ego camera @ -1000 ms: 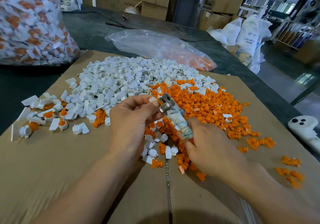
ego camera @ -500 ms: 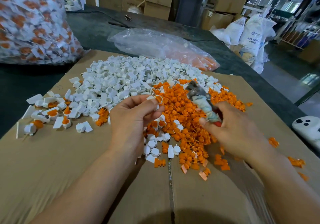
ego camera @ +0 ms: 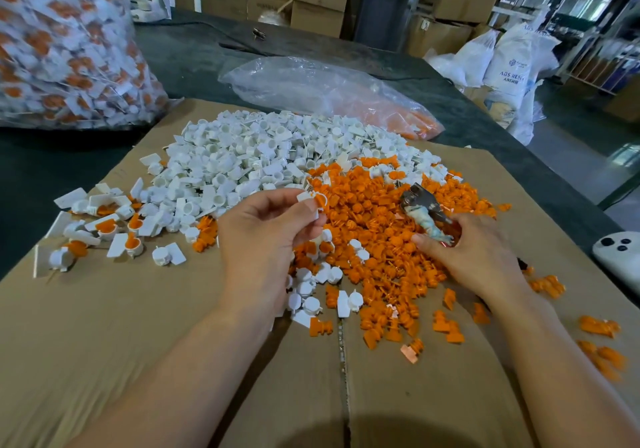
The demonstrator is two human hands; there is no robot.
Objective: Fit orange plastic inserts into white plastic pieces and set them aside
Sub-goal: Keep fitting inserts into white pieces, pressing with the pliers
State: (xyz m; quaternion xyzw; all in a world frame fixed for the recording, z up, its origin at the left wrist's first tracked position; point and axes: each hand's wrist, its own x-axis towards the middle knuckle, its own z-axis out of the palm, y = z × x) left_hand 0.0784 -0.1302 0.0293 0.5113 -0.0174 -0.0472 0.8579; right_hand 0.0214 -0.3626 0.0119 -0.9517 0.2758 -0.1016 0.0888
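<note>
My left hand (ego camera: 266, 236) pinches a white plastic piece (ego camera: 311, 201) with an orange insert showing in its round cup. It hovers over the near edge of the orange insert pile (ego camera: 377, 236). My right hand (ego camera: 467, 253) grips a small metal tool with a cloth-wrapped handle (ego camera: 424, 213) and rests low on the right side of that pile. Behind lies the heap of white pieces (ego camera: 249, 156). Several fitted pieces (ego camera: 104, 226), white with orange centres, lie at the left on the cardboard (ego camera: 138, 326).
A large clear bag of finished pieces (ego camera: 65, 49) stands at the far left. A limp clear bag with orange inserts (ego camera: 332, 94) lies behind the piles. A white controller (ego camera: 620, 253) sits at the right edge. Loose orange inserts (ego camera: 599, 340) are scattered at the right.
My right hand drew the tool away from the piece in my left hand, moved right and lowered onto the orange pile. My left hand kept holding the white piece.
</note>
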